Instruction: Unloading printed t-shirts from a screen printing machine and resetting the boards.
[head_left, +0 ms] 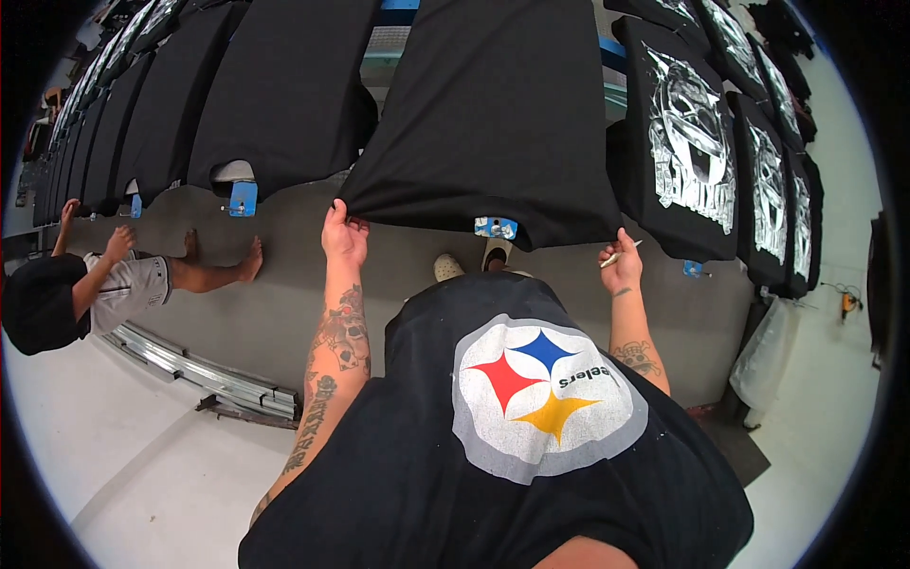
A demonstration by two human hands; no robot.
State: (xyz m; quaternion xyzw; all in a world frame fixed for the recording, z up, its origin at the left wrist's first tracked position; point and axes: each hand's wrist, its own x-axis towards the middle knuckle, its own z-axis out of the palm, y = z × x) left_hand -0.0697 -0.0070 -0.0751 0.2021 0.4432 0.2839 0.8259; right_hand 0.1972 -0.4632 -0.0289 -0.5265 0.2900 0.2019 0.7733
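Observation:
A plain black T-shirt (493,114) is stretched over the long board in front of me, its near edge pulled out wide. My left hand (345,235) pinches the left corner of that edge. At the right corner, my right hand (621,264) closes on the cloth between thumb and fingers. A thin white stick-like tool (618,257) is also held in the right hand; its exact kind cannot be made out. Between my hands, a blue metal board bracket (495,228) shows below the hem.
Black shirts with white prints (692,142) lie on boards to the right. Another plain black shirt (284,85) covers the board at left. A co-worker (123,284) stands far left by the boards. Metal rails (209,370) lie on the floor, and a clear plastic bag (761,360) hangs at right.

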